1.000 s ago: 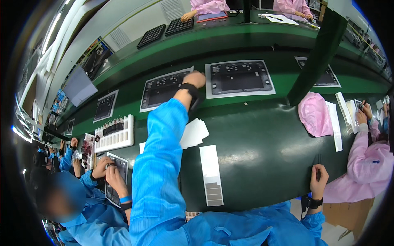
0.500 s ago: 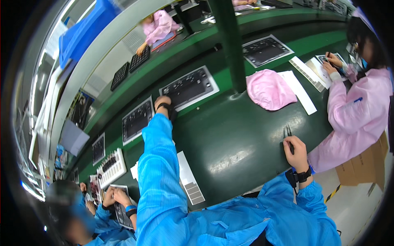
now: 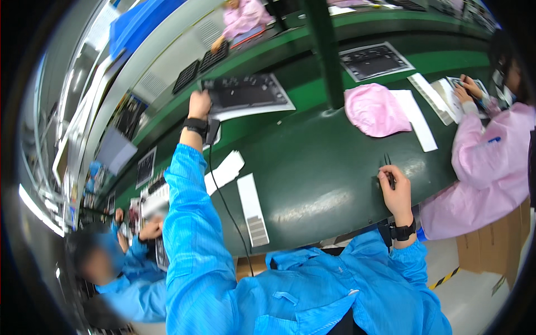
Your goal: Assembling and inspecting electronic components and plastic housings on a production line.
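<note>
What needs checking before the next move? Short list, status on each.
1. Left hand at the left end of the dark panel: ok.
2. Left hand's grip on that edge: cannot tell, fingers blurred.
3. Tweezers in the right hand, apart from the panel: ok.
4. Left wrist cable clear of the white sheets: not ok, it crosses in front of them in this view.
5. Pink cloth item apart from the panel: ok, it lies to the right.
</note>
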Demonstrator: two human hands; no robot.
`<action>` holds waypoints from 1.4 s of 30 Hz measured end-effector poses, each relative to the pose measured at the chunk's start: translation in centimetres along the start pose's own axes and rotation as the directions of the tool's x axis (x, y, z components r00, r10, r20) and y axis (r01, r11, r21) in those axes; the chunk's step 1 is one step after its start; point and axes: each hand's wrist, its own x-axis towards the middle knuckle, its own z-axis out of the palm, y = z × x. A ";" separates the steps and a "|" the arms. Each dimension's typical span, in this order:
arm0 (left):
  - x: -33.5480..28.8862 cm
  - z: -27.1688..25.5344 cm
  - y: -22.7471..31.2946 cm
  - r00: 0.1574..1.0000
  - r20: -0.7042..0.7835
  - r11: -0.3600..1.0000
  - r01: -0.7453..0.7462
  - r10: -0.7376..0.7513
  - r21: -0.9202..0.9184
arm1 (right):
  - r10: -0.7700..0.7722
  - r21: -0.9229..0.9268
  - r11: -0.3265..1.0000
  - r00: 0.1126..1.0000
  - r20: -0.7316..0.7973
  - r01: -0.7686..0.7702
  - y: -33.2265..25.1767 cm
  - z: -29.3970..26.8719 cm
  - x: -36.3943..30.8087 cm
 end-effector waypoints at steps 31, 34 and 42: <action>-45.0 1.0 15.8 0.953 0.267 0.988 -0.126 0.145 -0.087 | -0.024 -0.228 0.972 0.987 0.157 0.059 3.0 -2.6 -1.1; -47.2 -1.8 11.9 0.972 0.206 0.954 -0.161 0.109 0.255 | 0.002 0.019 1.000 0.999 -0.045 -0.001 4.9 -3.8 -1.4; -50.2 -0.9 10.8 0.935 0.342 0.994 -0.105 0.091 0.021 | 0.154 0.196 0.968 0.988 0.031 -0.157 -3.4 4.4 -4.5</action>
